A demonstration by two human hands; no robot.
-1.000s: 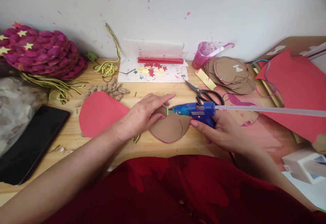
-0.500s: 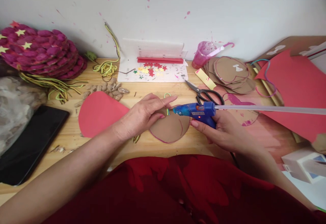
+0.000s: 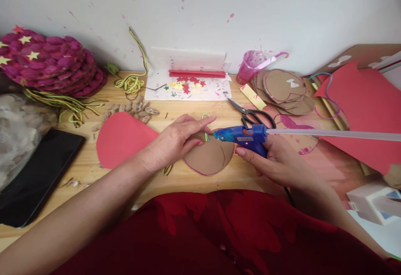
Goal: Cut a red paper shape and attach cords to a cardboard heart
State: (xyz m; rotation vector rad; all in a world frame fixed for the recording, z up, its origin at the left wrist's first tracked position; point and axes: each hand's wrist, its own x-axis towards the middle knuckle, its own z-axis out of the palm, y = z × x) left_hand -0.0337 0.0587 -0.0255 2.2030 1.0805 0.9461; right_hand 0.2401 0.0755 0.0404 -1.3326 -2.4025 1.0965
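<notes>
My right hand (image 3: 275, 162) is wrapped around the handle of a blue hot glue gun (image 3: 255, 135). A long clear glue stick (image 3: 332, 133) sticks out of its back, and a small orange light glows on its side. The nozzle points left, close above a brown cardboard circle (image 3: 208, 160) with a purple-marked edge. At the top of the circle lies a small yellow-green cord loop (image 3: 206, 117). My left hand (image 3: 180, 139) holds the circle down on its left side, thumb and fingertips beside the cord and index finger stretched past it. Part of the circle is hidden under this hand.
Red paper (image 3: 123, 139), peanuts (image 3: 140, 110) and a black phone (image 3: 40, 175) lie left. Behind are paper stars (image 3: 186, 86) on a white sheet; black-handled scissors (image 3: 250, 114), a pink cup (image 3: 247, 66) and stacked cardboard circles (image 3: 282, 85) are right. Purple peanut-covered pieces (image 3: 59, 62) stand far left.
The glue gun and my right hand have shifted very slightly to the right, the nozzle drawing a little off the cord. My left hand and the cardboard circle stay nearly still.
</notes>
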